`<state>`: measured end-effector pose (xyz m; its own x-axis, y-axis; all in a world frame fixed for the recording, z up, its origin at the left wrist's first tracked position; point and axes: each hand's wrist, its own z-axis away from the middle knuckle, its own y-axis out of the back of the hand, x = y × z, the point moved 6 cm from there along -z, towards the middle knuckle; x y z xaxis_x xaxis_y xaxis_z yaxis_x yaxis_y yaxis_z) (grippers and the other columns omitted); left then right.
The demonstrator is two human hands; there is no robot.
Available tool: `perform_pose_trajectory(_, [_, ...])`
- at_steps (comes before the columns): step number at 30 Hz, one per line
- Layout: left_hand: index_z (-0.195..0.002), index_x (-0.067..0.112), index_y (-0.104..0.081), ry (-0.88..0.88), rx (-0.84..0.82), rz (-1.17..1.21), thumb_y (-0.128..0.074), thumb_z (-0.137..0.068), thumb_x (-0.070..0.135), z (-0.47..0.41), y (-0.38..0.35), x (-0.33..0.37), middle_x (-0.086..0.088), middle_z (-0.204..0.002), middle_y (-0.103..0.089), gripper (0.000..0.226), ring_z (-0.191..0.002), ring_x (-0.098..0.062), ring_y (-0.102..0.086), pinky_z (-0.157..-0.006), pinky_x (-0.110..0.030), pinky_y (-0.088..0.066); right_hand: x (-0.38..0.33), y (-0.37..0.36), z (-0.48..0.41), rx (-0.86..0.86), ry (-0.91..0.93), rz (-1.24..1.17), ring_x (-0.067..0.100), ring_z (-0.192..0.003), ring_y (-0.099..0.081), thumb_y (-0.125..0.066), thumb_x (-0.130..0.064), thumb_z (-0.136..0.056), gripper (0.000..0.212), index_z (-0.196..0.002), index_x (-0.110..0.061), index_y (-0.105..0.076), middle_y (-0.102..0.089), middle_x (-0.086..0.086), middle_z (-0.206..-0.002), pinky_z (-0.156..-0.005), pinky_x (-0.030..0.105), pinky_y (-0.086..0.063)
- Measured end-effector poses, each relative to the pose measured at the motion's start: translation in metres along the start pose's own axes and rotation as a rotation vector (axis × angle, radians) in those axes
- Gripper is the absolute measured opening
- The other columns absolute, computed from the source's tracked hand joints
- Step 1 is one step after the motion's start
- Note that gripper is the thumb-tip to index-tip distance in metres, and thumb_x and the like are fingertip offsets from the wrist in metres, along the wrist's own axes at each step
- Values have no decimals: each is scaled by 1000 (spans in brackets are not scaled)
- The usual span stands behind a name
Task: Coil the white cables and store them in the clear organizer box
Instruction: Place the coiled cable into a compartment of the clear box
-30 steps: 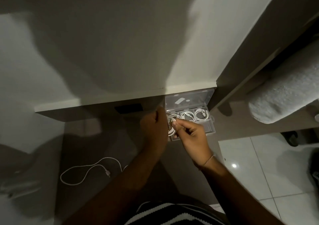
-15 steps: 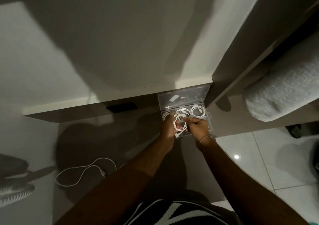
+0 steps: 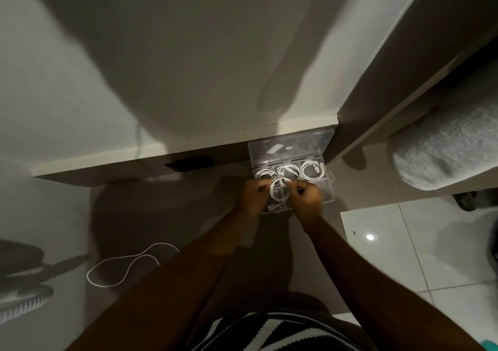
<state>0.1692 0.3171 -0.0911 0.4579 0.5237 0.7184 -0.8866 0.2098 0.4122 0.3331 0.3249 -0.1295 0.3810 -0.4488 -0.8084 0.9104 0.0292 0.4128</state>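
The clear organizer box point(image 3: 329, 192) lies open on the dark desk at the back, its lid point(image 3: 291, 148) raised against the wall ledge. Three coiled white cables fill its back compartments, the right one point(image 3: 312, 170) plainest. Over the box's front row, my left hand point(image 3: 252, 194) and my right hand point(image 3: 307, 197) pinch a coiled white cable point(image 3: 279, 190) from both sides. Its plug end hangs down near the box's front edge. A loose white cable point(image 3: 129, 265) lies uncoiled on the desk at the near left.
A black slot point(image 3: 191, 162) sits under the white ledge left of the box. A grey textured cushion point(image 3: 444, 148) lies on the right. White floor tiles point(image 3: 404, 248) show past the desk's right edge. A striped object point(image 3: 21, 300) rests at the far left.
Both hands have moved forward over the box and now hold the coil between them above the front compartments. The view has tilted a little.
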Motion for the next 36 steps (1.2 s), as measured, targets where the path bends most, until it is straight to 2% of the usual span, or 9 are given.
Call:
perform_pose_trajectory(2, [-114, -7, -76, -30, 17, -81, -58, -107, 7, -2, 0, 1, -26, -114, -76, 24, -108, -39, -73, -95, -40, -58, -1, -3, 3, 3, 37, 13, 37, -93, -77, -70, -16, -102, 23, -100, 5, -80, -81, 22, -97, -87, 44, -63])
perform_pose_trajectory(5, [-124, -3, -71, -4, 105, -198, -61, -106, 13, -3, 5, -8, -19, -125, -68, 26, -116, -31, -67, -98, -29, -51, -3, -7, 10, -5, 131, 117, 39, -99, -75, -74, -10, -100, 19, -105, 8, -79, -79, 26, -103, -90, 41, -59])
perform_pose_trajectory(9, [-121, -6, -73, -61, 85, -290, -65, -105, 15, -2, 6, -20, -19, -130, -61, 28, -117, -31, -64, -103, -37, -51, -8, -13, 19, -20, 308, 300, 42, -97, -77, -80, -6, -94, 16, -104, 7, -83, -81, 28, -103, -93, 46, -61])
perform_pose_trajectory(13, [-114, -3, -79, -127, 93, -375, -67, -103, 14, 0, 9, -25, -19, -131, -60, 24, -116, -33, -63, -101, -35, -47, -8, -20, 15, -103, 242, 352, 40, -103, -76, -81, -12, -93, 17, -105, 0, -85, -81, 25, -107, -97, 43, -58])
perform_pose_trajectory(18, [-128, 4, -75, -149, 111, -310, -67, -102, 9, 6, 14, -30, -20, -125, -64, 28, -114, -31, -65, -85, -12, -37, -10, -25, 12, -197, 155, 395, 33, -104, -75, -80, -25, -95, 20, -105, -8, -86, -83, 17, -106, -99, 40, -58])
perform_pose_trajectory(24, [-118, -4, -77, -158, 91, -239, -69, -102, 9, 10, 13, -36, -23, -118, -65, 22, -109, -33, -67, -88, -20, -46, -9, -31, 4, -235, 4, 437, 21, -88, -75, -85, -25, -90, 15, -97, -12, -87, -85, 9, -96, -94, 34, -62])
perform_pose_trajectory(27, [-114, -7, -78, -189, 66, -238, -69, -102, 10, 9, 15, -32, -26, -117, -63, 22, -106, -36, -66, -92, -31, -52, -9, -31, 3, -211, -17, 428, 28, -98, -77, -82, -20, -92, 13, -98, -9, -87, -84, 12, -101, -98, 38, -61])
perform_pose_trajectory(32, [-106, -10, -80, -272, -14, -333, -73, -99, 8, 9, 22, -24, -28, -113, -64, 20, -103, -39, -65, -88, -40, -51, -15, -32, 10, -214, 110, 624, 28, -101, -74, -76, -32, -97, 18, -102, -17, -85, -82, 9, -104, -92, 33, -58])
perform_pose_trajectory(36, [-102, -14, -79, -326, -75, -374, -76, -95, 2, 13, 26, -17, -29, -116, -64, 18, -106, -40, -65, -94, -44, -51, -24, -33, 20, -188, 362, 742, 38, -102, -73, -73, -25, -98, 21, -105, -8, -84, -80, 18, -105, -90, 39, -57])
